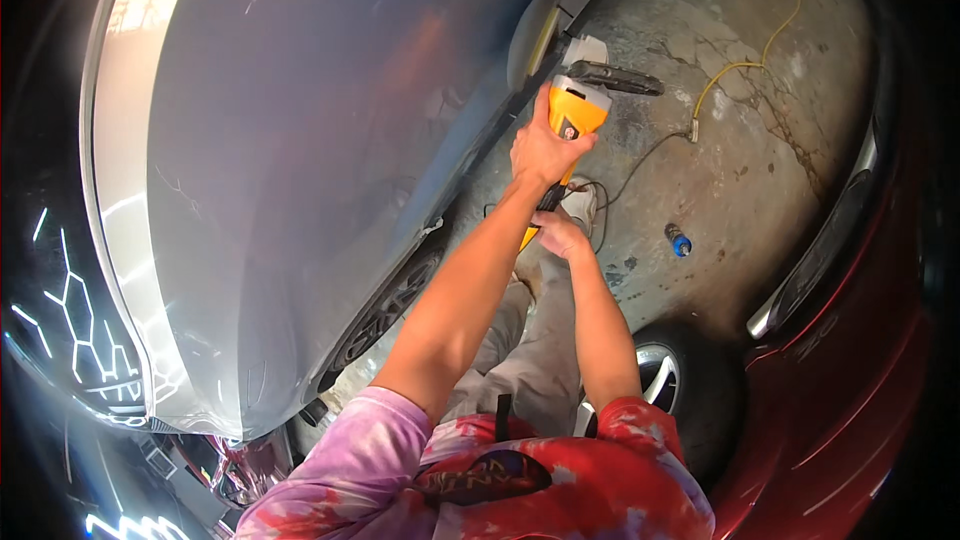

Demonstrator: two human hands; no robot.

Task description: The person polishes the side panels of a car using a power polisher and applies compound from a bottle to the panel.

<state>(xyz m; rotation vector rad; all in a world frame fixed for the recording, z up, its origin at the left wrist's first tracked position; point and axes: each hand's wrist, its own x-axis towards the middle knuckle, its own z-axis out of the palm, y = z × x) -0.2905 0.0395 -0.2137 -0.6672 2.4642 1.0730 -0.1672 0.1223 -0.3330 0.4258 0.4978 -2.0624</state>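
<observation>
A yellow and black rotary polisher [580, 106] with a black side handle [616, 78] spans the picture's centre. Around its yellow front body is my left hand [546, 146], fingers on the near side and thumb across the top. Lower down, my right hand [559, 231] grips its rear handle. The polisher's round pad [534, 41] is on edge at the lower side of a grey car's body panel [300, 127]; whether it touches the paint I cannot tell. A dark cord runs from the tool.
A yellow extension cord [781, 36] joins the dark cord on the cracked concrete floor [735, 135]. A small bottle with a blue end [679, 241] lies to the right. A red car [840, 390] with its wheel [694, 382] stands at the lower right. The grey car's wheel [390, 304] is left of my legs.
</observation>
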